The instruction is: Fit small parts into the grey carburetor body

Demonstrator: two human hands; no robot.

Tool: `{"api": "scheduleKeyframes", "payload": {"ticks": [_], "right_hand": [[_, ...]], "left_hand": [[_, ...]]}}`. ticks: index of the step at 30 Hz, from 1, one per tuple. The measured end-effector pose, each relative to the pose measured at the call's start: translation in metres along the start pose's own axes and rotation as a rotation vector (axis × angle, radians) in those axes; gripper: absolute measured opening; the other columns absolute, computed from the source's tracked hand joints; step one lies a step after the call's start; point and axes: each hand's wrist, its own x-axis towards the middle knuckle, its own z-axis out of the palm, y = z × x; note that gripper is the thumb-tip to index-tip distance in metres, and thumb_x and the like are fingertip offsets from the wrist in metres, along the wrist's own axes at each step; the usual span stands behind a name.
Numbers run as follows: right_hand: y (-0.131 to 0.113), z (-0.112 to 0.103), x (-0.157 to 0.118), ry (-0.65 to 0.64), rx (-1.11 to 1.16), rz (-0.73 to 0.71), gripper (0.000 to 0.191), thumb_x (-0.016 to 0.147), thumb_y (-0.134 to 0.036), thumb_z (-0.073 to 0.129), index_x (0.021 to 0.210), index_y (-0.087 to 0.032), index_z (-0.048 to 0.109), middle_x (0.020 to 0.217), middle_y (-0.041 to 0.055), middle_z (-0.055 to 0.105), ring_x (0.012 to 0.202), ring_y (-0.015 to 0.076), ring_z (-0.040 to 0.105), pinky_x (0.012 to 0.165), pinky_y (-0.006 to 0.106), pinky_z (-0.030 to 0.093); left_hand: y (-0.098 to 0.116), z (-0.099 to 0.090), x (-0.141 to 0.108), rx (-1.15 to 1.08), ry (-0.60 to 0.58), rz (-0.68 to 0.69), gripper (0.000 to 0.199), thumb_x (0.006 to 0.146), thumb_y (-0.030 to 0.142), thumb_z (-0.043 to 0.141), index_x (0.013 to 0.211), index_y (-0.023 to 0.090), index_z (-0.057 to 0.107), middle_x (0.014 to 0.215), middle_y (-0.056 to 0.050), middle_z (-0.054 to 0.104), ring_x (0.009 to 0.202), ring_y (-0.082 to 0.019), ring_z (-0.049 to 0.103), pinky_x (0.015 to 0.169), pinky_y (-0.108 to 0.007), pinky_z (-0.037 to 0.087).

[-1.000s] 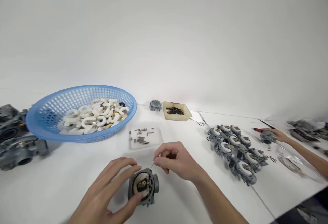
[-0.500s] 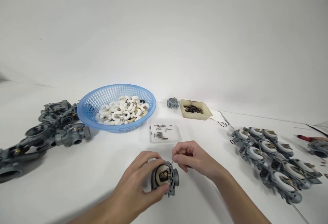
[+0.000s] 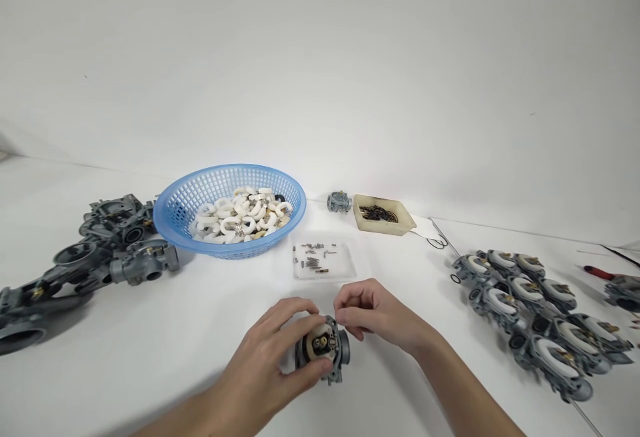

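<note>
A grey metal carburetor (image 3: 341, 347) rests on the white table, its open side up, with a white float (image 3: 314, 347) and brass parts inside. My left hand (image 3: 280, 350) is wrapped around its left side, fingers at the top and thumb across the lower edge. At the carburetor's upper right rim, my right hand (image 3: 373, 314) is closed in a pinch. A thin metal pin showed between those fingertips a moment earlier; now the fingers mostly hide it. Beyond the hands lies a clear shallow tray (image 3: 343, 264) with small pins and springs.
A blue basket (image 3: 175, 240) of white floats stands at the back left, beside piled carburetors (image 3: 145, 260). Behind sit one carburetor (image 3: 339, 202) and a cream tray (image 3: 383, 226) of black rings. Carburetors with floats (image 3: 530, 290) and red-handled pliers (image 3: 596, 271) are at right.
My right fingertips have come down and slightly left against the carburetor's rim, and the pin has gone from sight. My left hand keeps its hold. The view has shifted slightly.
</note>
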Motion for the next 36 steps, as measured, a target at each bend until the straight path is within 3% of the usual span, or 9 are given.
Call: {"api": "scheduleKeyframes", "payload": {"ticks": [18,29,36], "right_hand": [[0.002,0.005,0.003,-0.046,0.069,0.002,0.013,0.085,-0.025,0.067,0.079,-0.014,0.064,0.049,-0.0049,0.054,0.046,0.007,0.039,0.048,0.023,0.024],[0.006,0.001,0.003,-0.038,0.063,-0.001,0.014,0.085,-0.028,0.067,0.08,-0.016,0.062,0.051,-0.0054,0.053,0.048,0.008,0.041,0.051,0.024,0.028],[0.01,0.003,0.004,-0.092,0.143,0.006,0.015,0.083,-0.028,0.067,0.076,-0.017,0.06,0.05,-0.0078,0.043,0.048,0.0076,0.033,0.049,0.023,0.024]], "left_hand": [[-0.004,0.0,0.0,0.025,-0.014,0.037,0.032,0.095,0.039,0.064,0.125,0.033,0.057,0.123,0.001,0.065,0.107,-0.02,0.065,0.092,-0.028,0.055],[-0.009,0.002,-0.002,0.045,0.025,0.079,0.03,0.096,0.04,0.061,0.125,0.031,0.059,0.122,-0.003,0.065,0.106,-0.022,0.065,0.09,-0.027,0.057],[-0.004,0.0,-0.002,0.079,0.047,0.154,0.034,0.094,0.04,0.064,0.125,0.03,0.057,0.122,-0.003,0.065,0.106,-0.023,0.066,0.091,-0.03,0.058]]}}
